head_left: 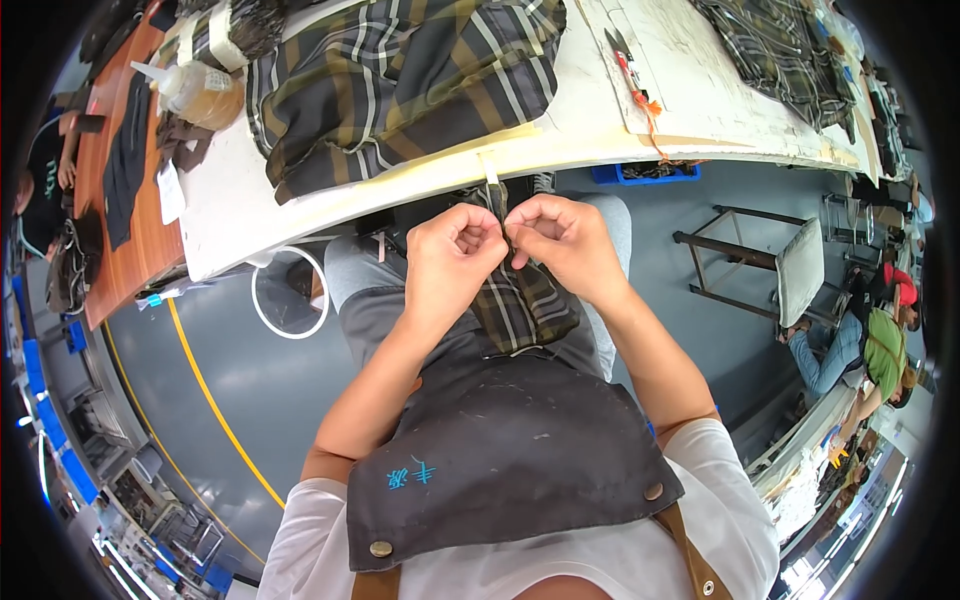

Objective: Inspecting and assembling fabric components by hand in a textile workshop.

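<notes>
My left hand and right hand each pinch a plaid cloth piece, fingertips close together. Cloth passes between them: narrow part above, near the white table; wider part below, over my lap.

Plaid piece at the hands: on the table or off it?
Off: the plaid piece lies over the lap, this side of the table. Whether its far end touches, I cannot tell.
</notes>
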A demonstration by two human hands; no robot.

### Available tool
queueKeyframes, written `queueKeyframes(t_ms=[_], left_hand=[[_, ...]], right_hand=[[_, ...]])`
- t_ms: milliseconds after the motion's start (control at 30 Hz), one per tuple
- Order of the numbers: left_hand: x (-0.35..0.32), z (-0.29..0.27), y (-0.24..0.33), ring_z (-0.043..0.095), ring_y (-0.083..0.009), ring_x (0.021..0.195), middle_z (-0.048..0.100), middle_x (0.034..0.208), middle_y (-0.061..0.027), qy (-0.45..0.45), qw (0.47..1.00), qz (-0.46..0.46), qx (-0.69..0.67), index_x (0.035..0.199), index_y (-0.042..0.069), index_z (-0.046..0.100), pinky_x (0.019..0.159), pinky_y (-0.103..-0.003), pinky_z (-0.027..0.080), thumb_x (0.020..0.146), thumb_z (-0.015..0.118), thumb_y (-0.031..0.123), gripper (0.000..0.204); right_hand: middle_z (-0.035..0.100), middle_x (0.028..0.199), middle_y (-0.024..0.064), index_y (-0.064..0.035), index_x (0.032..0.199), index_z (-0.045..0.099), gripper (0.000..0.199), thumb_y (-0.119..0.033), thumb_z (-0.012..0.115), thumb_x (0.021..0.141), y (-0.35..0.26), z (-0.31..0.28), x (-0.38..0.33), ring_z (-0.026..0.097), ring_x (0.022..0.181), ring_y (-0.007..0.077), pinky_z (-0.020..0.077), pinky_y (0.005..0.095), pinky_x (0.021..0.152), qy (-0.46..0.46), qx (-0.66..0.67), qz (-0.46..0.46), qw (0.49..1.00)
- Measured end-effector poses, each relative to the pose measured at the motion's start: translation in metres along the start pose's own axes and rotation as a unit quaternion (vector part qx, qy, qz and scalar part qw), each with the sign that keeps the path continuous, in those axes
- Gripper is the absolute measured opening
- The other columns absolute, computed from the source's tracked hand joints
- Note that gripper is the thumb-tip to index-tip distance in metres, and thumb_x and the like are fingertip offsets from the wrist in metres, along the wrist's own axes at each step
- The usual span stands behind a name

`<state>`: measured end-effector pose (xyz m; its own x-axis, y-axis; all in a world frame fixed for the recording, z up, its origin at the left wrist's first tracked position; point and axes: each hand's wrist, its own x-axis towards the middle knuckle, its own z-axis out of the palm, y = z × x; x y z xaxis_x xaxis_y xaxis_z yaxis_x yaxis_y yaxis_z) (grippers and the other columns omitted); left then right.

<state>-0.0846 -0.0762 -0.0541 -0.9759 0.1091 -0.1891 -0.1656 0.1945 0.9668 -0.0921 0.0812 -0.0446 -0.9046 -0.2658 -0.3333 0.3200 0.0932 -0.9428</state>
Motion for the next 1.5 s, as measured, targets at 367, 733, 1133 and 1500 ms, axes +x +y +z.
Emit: queueKeyframes(t_ms=[367, 733, 1133, 1500], left_hand=[[0.004, -0.002, -0.004, 0.057, -0.0047, 0.063, 0.061, 0.07, -0.0022, -0.02, 0.996, -0.026, -0.085, 0.081, -0.002, 0.06, 0.059, -0.018, 0.047, 0.079, 0.062, 0.002, 0.005], [0.006, -0.006, -0.012, 0.059, -0.0077, 0.067, 0.062, 0.074, -0.0036, -0.052, 0.989, -0.051, -0.132, 0.085, -0.002, 0.061, 0.062, -0.02, 0.048, 0.082, 0.06, 0.002, 0.006], [0.006, -0.003, -0.013, 0.056, -0.0027, 0.064, 0.063, 0.071, -0.0018, -0.032, 0.988, -0.042, -0.145, 0.082, -0.003, 0.063, 0.059, -0.017, 0.046, 0.078, 0.062, 0.001, 0.006], [0.002, 0.002, -0.016, 0.052, -0.0015, 0.06, 0.061, 0.067, -0.0001, 0.005, 0.99, -0.018, -0.137, 0.08, -0.002, 0.063, 0.055, -0.017, 0.044, 0.078, 0.061, 0.002, 0.005]], right_hand=[[0.061, 0.076, 0.0054, 0.0025, 0.087, 0.059, 0.006, 0.0, 0.057, 0.082, 0.002, 0.0, 0.0, 0.06, 0.062, 0.0114, 0.0474, 0.0212, 0.058, 0.002, 0.095, 0.036, 0.995], [0.061, 0.076, 0.004, 0.0007, 0.087, 0.059, 0.007, -0.004, 0.057, 0.082, 0.001, 0.0, 0.0, 0.06, 0.062, 0.0106, 0.0421, 0.0193, 0.055, -0.004, 0.102, 0.033, 0.994], [0.06, 0.077, 0.0046, 0.0024, 0.086, 0.058, 0.007, 0.001, 0.054, 0.081, -0.001, 0.001, -0.001, 0.06, 0.062, 0.0113, 0.0467, 0.0215, 0.059, 0.001, 0.093, 0.041, 0.995], [0.061, 0.076, 0.0051, 0.0033, 0.087, 0.058, 0.008, 0.0, 0.055, 0.081, -0.011, -0.002, -0.001, 0.063, 0.064, 0.0125, 0.0476, 0.0215, 0.059, -0.008, 0.078, 0.057, 0.995]])
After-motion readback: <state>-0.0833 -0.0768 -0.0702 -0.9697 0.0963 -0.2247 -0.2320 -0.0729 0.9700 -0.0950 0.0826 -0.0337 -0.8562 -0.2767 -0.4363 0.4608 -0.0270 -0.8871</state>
